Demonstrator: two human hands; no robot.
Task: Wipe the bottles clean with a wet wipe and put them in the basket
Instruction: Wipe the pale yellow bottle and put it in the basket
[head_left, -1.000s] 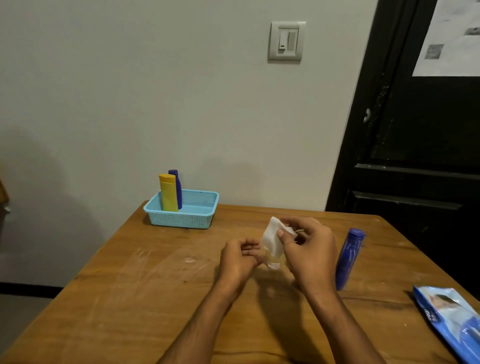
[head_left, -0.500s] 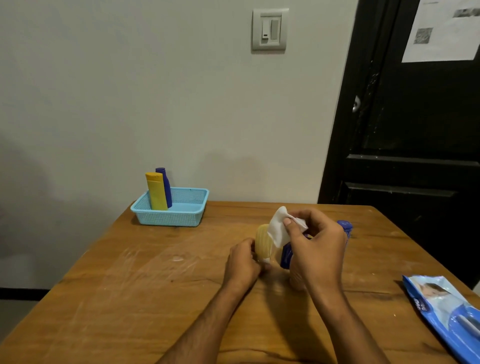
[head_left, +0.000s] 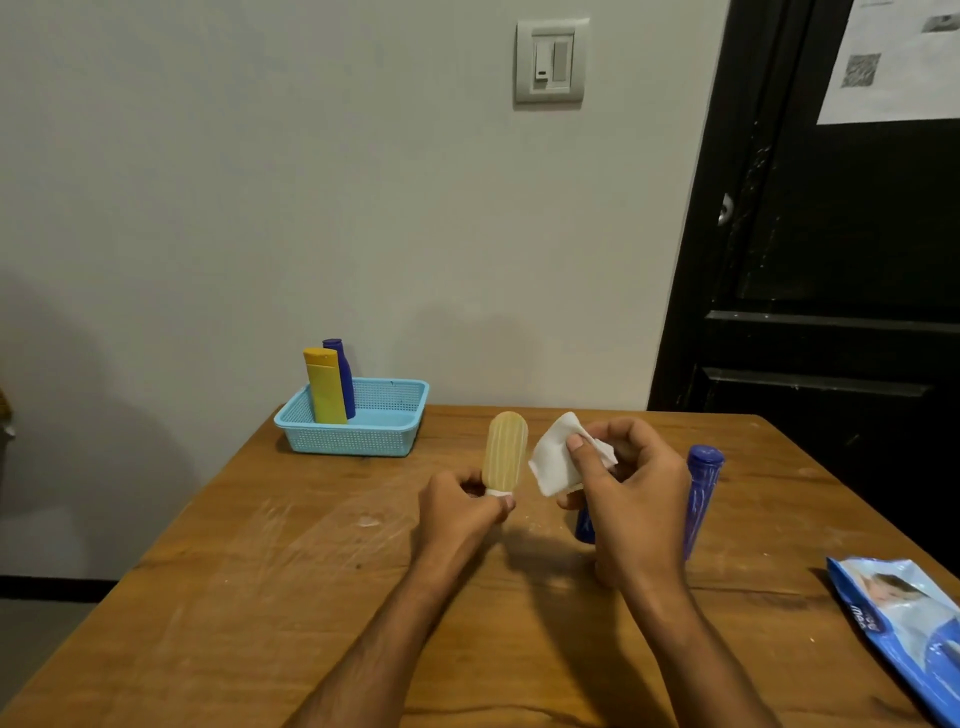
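My left hand (head_left: 460, 501) grips a pale yellow ribbed bottle (head_left: 505, 450) by its white cap end, holding it upright above the table. My right hand (head_left: 631, 491) pinches a white wet wipe (head_left: 556, 460) just right of that bottle, a small gap between them. A light blue mesh basket (head_left: 387, 434) stands at the table's back left with a yellow bottle (head_left: 324, 387) and a dark blue bottle (head_left: 343, 374) upright inside. A blue bottle (head_left: 701, 493) stands behind my right hand, and another blue bottle (head_left: 585, 525) is mostly hidden by that hand.
A blue wet-wipe packet (head_left: 906, 618) lies at the right edge of the wooden table (head_left: 260, 597). A black door (head_left: 831, 286) stands behind the table's right side, and a wall switch (head_left: 550, 60) is above.
The yellow bottle has been turned upright and moved left, away from the wipe. My right hand has lifted the wipe off it. The camera has shifted slightly.
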